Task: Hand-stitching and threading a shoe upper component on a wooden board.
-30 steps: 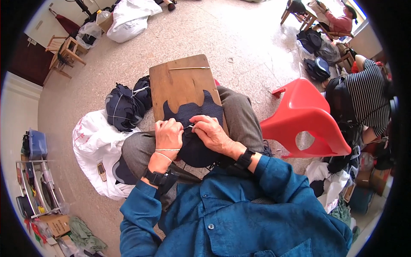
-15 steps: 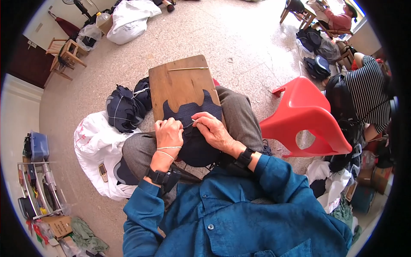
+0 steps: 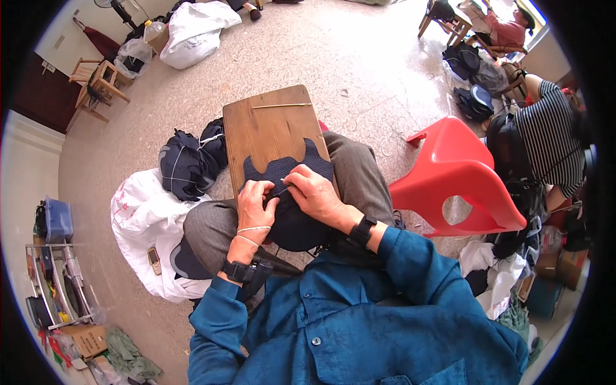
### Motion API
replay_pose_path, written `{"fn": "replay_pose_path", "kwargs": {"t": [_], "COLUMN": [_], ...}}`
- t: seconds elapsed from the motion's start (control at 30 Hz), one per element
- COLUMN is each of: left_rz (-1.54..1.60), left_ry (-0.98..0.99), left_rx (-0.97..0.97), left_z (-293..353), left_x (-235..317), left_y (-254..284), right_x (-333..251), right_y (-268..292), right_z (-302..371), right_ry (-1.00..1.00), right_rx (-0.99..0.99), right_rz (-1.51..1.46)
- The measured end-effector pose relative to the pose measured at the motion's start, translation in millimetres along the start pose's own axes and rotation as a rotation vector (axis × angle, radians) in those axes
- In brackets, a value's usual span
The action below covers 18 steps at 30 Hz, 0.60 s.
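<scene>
fingers of my left hand [image 3: 256,204] and right hand [image 3: 314,196] pinch closed on the dark knitted piece [image 3: 289,192] lying over the wooden board [image 3: 269,128] on my lap. it looks soft, light and floppy, so i judge it best held near its scalloped edge.

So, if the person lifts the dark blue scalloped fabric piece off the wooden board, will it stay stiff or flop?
The dark blue scalloped fabric piece would probably flop: it drapes over the near edge of the wooden board onto the lap. It looks light, since both hands, left hand and right hand, pinch it with fingertips only. Unlikely to slide; the weave looks textured.
</scene>
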State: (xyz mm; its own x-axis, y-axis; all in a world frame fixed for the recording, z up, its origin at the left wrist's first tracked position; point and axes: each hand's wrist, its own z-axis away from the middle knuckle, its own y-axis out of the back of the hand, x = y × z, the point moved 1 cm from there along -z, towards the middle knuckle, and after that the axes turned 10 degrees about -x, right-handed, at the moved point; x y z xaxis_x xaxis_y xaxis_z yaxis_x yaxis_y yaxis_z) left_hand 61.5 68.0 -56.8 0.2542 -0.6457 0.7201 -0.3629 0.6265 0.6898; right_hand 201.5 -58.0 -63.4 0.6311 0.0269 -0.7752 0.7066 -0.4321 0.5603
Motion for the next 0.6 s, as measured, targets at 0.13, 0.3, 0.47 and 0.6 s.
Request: {"fn": "replay_pose_path", "kwargs": {"t": [0.13,0.3,0.47,0.6], "left_rz": [0.068,0.128,0.218,0.265], "left_ry": [-0.005,-0.026,-0.057,-0.057], "left_rx": [0.07,0.042,0.052,0.072], "left_z": [3.3,5.9,6.9,7.4], "left_x": [-2.0,-2.8,-6.6,-10.8], "left_y": [-0.8,-1.7,1.3,4.7], "right_x": [-5.1,-9.7,-3.6,4.4], "right_y": [-2.3,4.7,-2.9,2.5], "right_z": [-8.9,-26.1,-32.4,-30.0], "right_ry": [0.098,0.189,0.235,0.181], "right_rx": [-0.098,-0.23,-0.332,-0.38], "right_rz": [0.163,0.295,0.37,0.369]}}
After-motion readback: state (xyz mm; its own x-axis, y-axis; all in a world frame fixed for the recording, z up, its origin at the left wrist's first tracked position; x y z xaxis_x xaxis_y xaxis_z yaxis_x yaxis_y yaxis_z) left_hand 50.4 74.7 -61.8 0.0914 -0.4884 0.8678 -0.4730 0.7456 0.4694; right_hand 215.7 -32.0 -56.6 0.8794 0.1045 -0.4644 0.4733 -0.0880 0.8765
